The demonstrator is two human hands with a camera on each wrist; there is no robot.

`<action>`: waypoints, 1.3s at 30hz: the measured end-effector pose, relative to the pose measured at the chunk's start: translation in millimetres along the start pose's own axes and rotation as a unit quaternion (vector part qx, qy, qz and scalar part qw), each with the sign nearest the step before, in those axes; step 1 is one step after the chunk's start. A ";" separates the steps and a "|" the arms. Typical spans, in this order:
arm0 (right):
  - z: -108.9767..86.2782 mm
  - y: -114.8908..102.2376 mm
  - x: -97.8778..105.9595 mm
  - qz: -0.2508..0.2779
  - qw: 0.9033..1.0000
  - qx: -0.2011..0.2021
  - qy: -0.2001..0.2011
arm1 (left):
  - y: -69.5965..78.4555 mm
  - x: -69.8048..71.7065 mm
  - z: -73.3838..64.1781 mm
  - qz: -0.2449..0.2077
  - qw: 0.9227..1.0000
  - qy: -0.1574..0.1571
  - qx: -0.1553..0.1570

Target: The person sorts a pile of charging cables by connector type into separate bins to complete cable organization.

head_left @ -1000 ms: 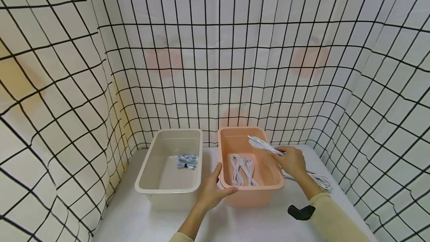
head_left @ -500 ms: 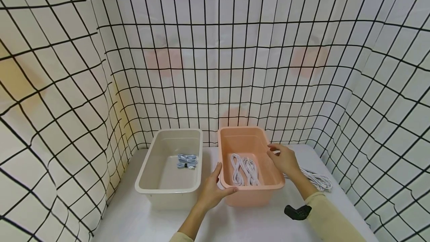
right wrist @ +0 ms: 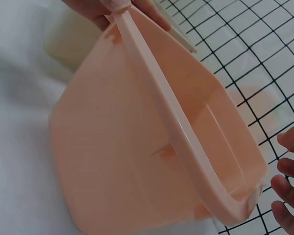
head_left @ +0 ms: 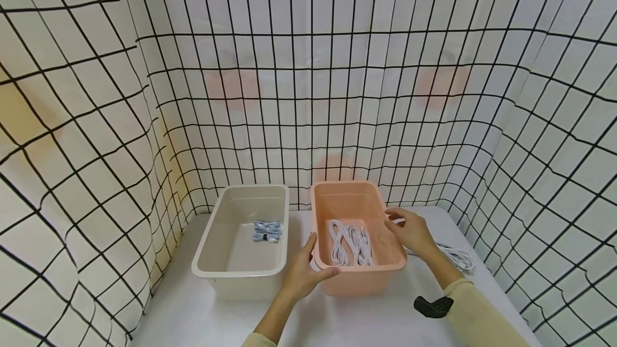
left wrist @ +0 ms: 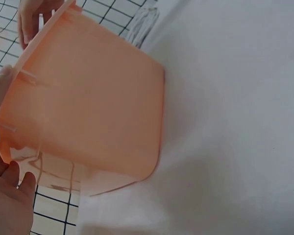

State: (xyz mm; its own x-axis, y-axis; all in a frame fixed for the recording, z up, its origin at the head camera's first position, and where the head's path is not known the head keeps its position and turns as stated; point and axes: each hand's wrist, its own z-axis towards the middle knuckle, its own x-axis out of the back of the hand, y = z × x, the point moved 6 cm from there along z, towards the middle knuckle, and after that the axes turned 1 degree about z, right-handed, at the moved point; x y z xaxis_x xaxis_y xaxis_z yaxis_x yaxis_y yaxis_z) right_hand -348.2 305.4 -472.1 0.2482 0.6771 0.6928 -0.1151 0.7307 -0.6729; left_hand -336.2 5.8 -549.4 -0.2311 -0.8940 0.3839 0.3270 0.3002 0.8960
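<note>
My left hand (head_left: 305, 274) grips the near left corner of the peach plastic bin (head_left: 363, 281), its thumb on the front rim and its fingers along the left side. Inside that bin lie white cable bundles (head_left: 358, 245), looped and side by side. Over the bin's right rim hovers my right hand (head_left: 412, 231), fingers loosely bent and holding nothing; the right wrist view has its fingertips (right wrist: 280, 182) apart from the rim. Another white cable bundle (head_left: 458, 257) lies on the table right of the bin, partly hidden behind the right forearm.
A beige bin (head_left: 202, 253) stands left of the peach one, with light blue cable bundles (head_left: 266, 231) inside. Black grid netting (head_left: 308, 95) over white sheets encloses the white table (head_left: 193, 304) at the back and both sides.
My right hand lowered a white cable bundle into the peach bin and let go of it. It now stays by the right rim, while the left hand keeps its grip.
</note>
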 end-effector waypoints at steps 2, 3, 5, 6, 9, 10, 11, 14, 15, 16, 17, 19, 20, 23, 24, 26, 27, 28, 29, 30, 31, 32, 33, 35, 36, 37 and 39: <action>-1.3 0.6 1.3 -0.001 1.000 0.000 -0.005 | 0.1 -0.4 0.0 -0.002 1.000 0.000 0.000; -1.9 0.9 1.7 -0.002 1.000 0.001 -0.010 | 0.1 -0.7 -0.1 -0.004 1.000 0.000 0.000; -2.8 1.8 2.0 -0.003 1.000 0.003 -0.018 | -0.2 -0.8 -0.2 -0.004 1.000 0.000 0.001; -3.1 2.6 1.8 -0.003 1.000 0.004 -0.024 | -0.3 -0.8 -0.2 -0.005 1.000 0.001 0.001; -4.0 6.4 2.0 -0.005 0.999 0.007 -0.039 | -0.8 -0.8 -0.5 -0.006 1.000 0.002 0.004; -4.3 7.5 2.5 -0.007 0.999 0.008 -0.041 | -0.9 -0.8 -0.4 -0.005 1.000 0.002 0.005; -4.6 9.0 3.2 -0.008 0.999 0.007 -0.044 | -0.9 -1.0 -0.3 -0.005 1.000 0.001 0.005; -5.5 13.7 5.8 -0.015 0.999 0.007 -0.049 | -0.7 -1.0 -0.3 -0.005 1.000 0.001 0.001; -6.1 14.8 7.0 -0.015 0.999 0.007 -0.050 | -0.7 -1.0 -0.4 -0.005 1.000 0.001 0.001; -6.7 16.4 8.4 -0.013 0.999 0.006 -0.051 | -0.7 -1.0 -0.5 -0.005 1.000 0.001 0.002; -7.1 18.3 10.1 -0.013 0.999 0.008 -0.049 | -0.8 -1.0 -0.7 -0.005 1.000 0.000 0.002; -7.6 22.1 14.1 -0.006 0.999 0.014 -0.043 | -0.8 -0.7 -0.9 -0.007 1.000 0.001 0.003; -7.7 24.5 16.3 0.000 0.999 0.017 -0.039 | -0.6 -0.5 -1.0 -0.008 1.000 0.001 0.003; -7.7 32.6 22.4 0.011 0.999 0.028 -0.024 | -1.0 -0.4 -0.4 -0.008 1.000 0.001 0.004; -7.7 36.0 24.0 0.016 0.999 0.027 -0.021 | -0.9 -0.3 -0.2 -0.009 1.000 0.002 0.003; -8.3 42.1 27.0 0.023 0.999 0.026 -0.016 | -0.7 0.0 0.1 -0.008 1.000 0.002 0.004; -8.6 45.2 28.2 0.024 0.999 0.025 -0.013 | -0.6 0.1 0.1 -0.008 1.000 0.001 0.006; -9.2 47.8 29.6 0.025 0.999 0.025 -0.011 | -0.3 0.3 0.1 -0.009 1.000 0.001 0.007; -9.9 50.0 31.2 0.025 0.999 0.025 -0.009 | -0.1 0.4 0.2 -0.010 1.000 0.001 0.007; -10.8 52.4 32.8 0.024 0.999 0.025 -0.006 | 0.3 0.5 0.4 -0.010 1.000 0.001 0.003; -11.7 54.4 34.3 0.021 0.999 0.024 -0.002 | 0.6 0.8 0.4 -0.011 1.000 0.001 0.004; -12.6 57.0 35.8 0.020 1.000 0.021 0.000 | 1.0 1.0 0.5 -0.012 1.000 0.001 0.003; -13.5 59.8 37.4 0.018 1.000 0.018 0.002 | 1.0 1.0 0.6 -0.011 1.000 0.001 0.003; -15.5 66.0 40.6 0.012 1.000 0.011 0.007 | 0.9 0.7 0.7 -0.011 1.000 0.001 0.001; -16.5 70.3 42.0 0.011 1.000 0.004 0.008 | 1.1 0.6 0.7 -0.011 1.000 0.000 0.001; -17.5 74.9 43.4 0.008 1.000 -0.001 0.009 | 0.9 0.3 0.7 -0.012 1.000 0.000 0.004; -18.8 85.0 45.7 0.006 1.000 -0.010 0.012 | 1.0 0.1 0.5 -0.016 1.000 0.000 0.001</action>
State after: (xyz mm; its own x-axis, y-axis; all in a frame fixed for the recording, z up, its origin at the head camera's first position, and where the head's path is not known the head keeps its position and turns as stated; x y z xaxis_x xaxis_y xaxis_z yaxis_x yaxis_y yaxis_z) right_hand -328.5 396.7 -502.5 0.2693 0.6831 0.6789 -0.0983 0.7207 -0.6862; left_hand -336.3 6.2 -548.3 -0.2415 -0.9028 0.3558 0.3177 0.2729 0.9081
